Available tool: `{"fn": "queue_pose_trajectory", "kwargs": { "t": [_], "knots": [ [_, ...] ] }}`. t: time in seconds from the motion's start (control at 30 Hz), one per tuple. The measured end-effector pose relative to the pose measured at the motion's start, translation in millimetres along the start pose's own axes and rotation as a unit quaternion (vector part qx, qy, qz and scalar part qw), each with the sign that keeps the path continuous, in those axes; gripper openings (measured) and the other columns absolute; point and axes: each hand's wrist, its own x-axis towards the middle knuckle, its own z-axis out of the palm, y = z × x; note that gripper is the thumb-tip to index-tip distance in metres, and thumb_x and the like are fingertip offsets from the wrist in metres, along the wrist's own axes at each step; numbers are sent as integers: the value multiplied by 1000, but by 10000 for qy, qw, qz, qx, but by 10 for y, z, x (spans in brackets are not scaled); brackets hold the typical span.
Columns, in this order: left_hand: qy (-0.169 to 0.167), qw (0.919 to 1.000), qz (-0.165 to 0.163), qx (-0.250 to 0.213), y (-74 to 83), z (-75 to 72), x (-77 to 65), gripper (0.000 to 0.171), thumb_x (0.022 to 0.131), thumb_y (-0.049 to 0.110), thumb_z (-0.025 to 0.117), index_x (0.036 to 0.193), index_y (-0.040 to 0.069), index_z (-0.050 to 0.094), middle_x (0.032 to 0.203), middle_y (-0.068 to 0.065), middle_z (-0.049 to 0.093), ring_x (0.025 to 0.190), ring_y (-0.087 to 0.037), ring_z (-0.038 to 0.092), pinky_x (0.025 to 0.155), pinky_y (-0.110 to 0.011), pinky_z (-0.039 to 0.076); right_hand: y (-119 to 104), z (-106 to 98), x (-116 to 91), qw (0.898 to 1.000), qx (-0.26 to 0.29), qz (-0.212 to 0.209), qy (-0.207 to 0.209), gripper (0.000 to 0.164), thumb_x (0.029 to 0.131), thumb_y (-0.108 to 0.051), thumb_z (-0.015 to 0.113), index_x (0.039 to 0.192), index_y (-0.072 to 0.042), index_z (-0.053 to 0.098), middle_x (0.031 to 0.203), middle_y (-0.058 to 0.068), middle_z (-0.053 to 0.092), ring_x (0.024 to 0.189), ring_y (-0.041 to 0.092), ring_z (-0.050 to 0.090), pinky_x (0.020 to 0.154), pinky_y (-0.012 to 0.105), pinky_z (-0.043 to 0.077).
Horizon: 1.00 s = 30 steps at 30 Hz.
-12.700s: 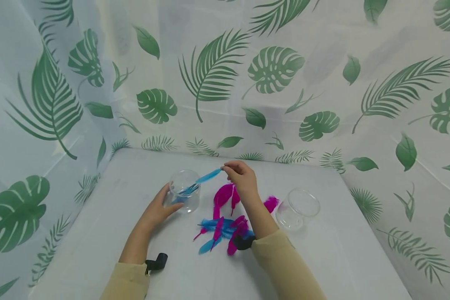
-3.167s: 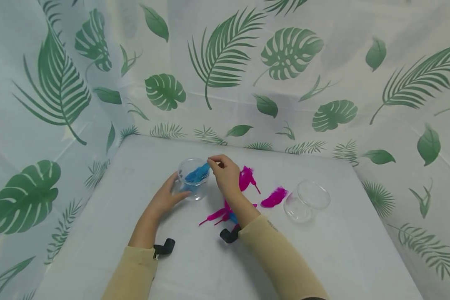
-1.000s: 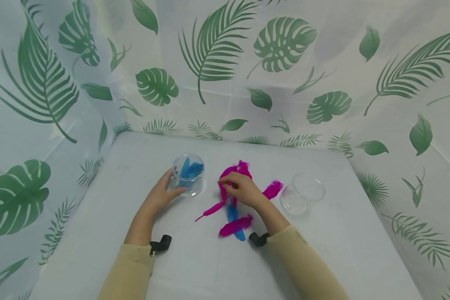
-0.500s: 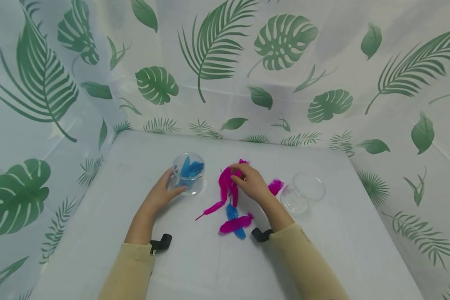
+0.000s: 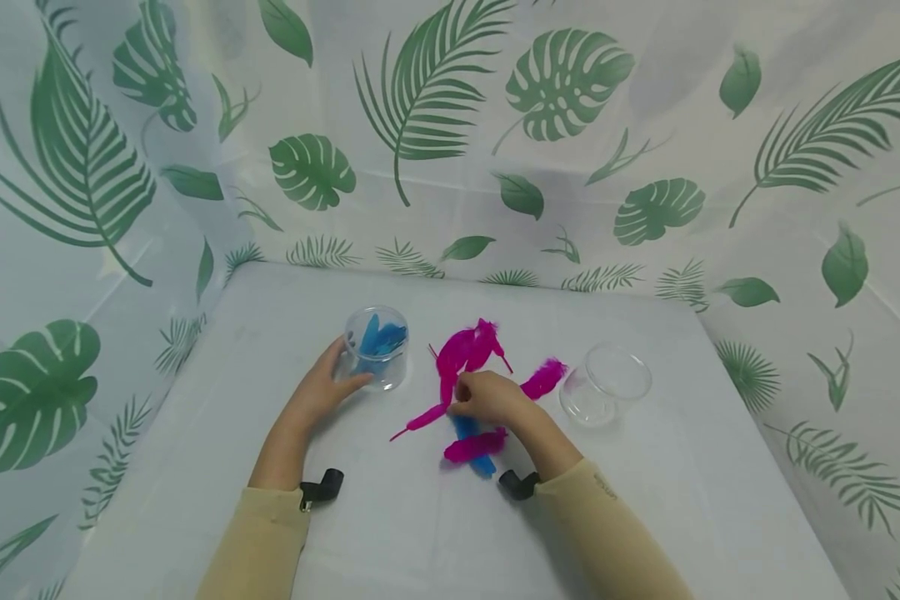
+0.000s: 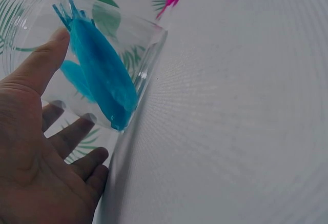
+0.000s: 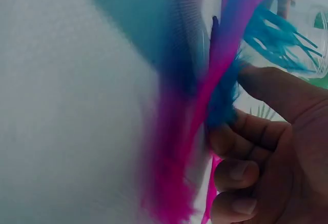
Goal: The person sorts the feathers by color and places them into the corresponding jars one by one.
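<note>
My left hand (image 5: 317, 398) holds a clear plastic jar (image 5: 394, 373) upright on the table, thumb on one side and fingers on the other. Several blue feathers (image 5: 381, 340) stand in it. With thumb and forefinger, my right hand (image 5: 492, 398) pinches a blue feather (image 5: 465, 427) that lies on the table under a magenta feather (image 5: 471, 450). In the right wrist view the fingertips meet at the fluffy part of the blue feather (image 7: 223, 101). Several magenta feathers (image 5: 457, 350) lie in a loose heap just beyond the right hand.
A second clear jar (image 5: 607, 385) stands to the right, with no feathers seen in it. One magenta feather (image 5: 544, 379) lies beside it. A white cloth covers the table (image 5: 375, 517), and a leaf-print curtain (image 5: 450, 100) closes off the back and sides.
Over the earlier frames, blue feathers went from the table into the left jar. In the last half second my right hand moved from the magenta heap nearer to me, onto the blue feather.
</note>
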Motion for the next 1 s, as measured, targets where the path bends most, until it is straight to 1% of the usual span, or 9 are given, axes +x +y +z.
{"fn": "queue_pose_trajectory", "kwargs": {
  "t": [0.13, 0.2, 0.43, 0.53, 0.6, 0.67, 0.73, 0.87, 1.0],
  "knots": [
    [3, 10000, -4, -17, -4, 7, -1, 105, 76, 72, 67, 158, 32, 16, 166, -6, 19, 153, -37, 15, 120, -63, 18, 29, 21, 12, 9998, 168, -117, 35, 14, 87, -31, 75, 92, -21, 66, 82, -7, 63, 77, 13, 58, 70, 28, 53],
    [-13, 10000, -22, -10, -5, 7, -2, 105, 76, 72, 68, 159, 32, 16, 166, -6, 19, 153, -37, 15, 120, -63, 18, 50, 17, 7, 9993, 331, -170, 64, 9, 88, -28, 74, 90, -23, 67, 81, -7, 63, 77, 13, 59, 71, 28, 53],
    [-20, 10000, -15, 4, -12, 8, -4, 105, 76, 73, 67, 158, 32, 16, 166, -6, 18, 153, -36, 15, 120, -62, 18, 163, -59, 6, 9951, 951, -191, 208, 9, 85, -28, 78, 87, -26, 68, 82, -8, 65, 81, 14, 60, 72, 29, 54],
    [-18, 10000, 2, -21, -18, 8, -6, 105, 76, 74, 66, 158, 32, 16, 166, -5, 18, 153, -36, 15, 120, -62, 18, 198, -122, -3, 9925, 1113, -184, 481, 8, 87, -27, 76, 86, -25, 69, 83, -8, 66, 83, 15, 61, 73, 29, 54],
    [-16, 10000, 1, -32, -20, 9, -6, 105, 76, 74, 66, 158, 33, 16, 166, -5, 18, 153, -35, 15, 120, -62, 18, 215, -157, -9, 9882, 1254, -181, 856, 5, 89, -26, 74, 88, -24, 69, 85, -7, 67, 84, 16, 60, 73, 30, 53],
    [-15, 10000, 7, -33, -23, 10, -5, 104, 76, 74, 66, 158, 33, 16, 166, -5, 18, 153, -36, 15, 120, -62, 18, 224, -186, -16, 9796, 1448, -116, 1391, 4, 91, -26, 71, 91, -23, 70, 88, -5, 68, 86, 17, 61, 73, 32, 54],
    [-8, 10000, 11, -40, -25, 10, -5, 103, 77, 73, 66, 158, 34, 16, 166, -5, 18, 153, -36, 15, 120, -62, 18, 232, -204, -19, 9664, 1638, -35, 1982, 5, 93, -28, 69, 95, -23, 70, 92, -3, 69, 88, 18, 62, 74, 33, 56],
    [-6, 10000, 39, -33, -27, 8, -1, 102, 78, 71, 67, 158, 33, 16, 166, -5, 19, 153, -36, 15, 120, -62, 18, 247, -223, -10, 9325, 1849, 112, 3100, 11, 95, -31, 67, 100, -21, 71, 93, -2, 70, 87, 18, 62, 73, 31, 56],
    [-25, 10000, 20, -27, -27, 4, 5, 103, 78, 71, 67, 158, 33, 16, 166, -5, 18, 153, -36, 15, 120, -62, 18, 247, -258, 17, 8962, 2052, 220, 3926, 18, 94, -34, 68, 100, -19, 73, 92, -1, 70, 82, 16, 59, 67, 28, 54]
  ]
}}
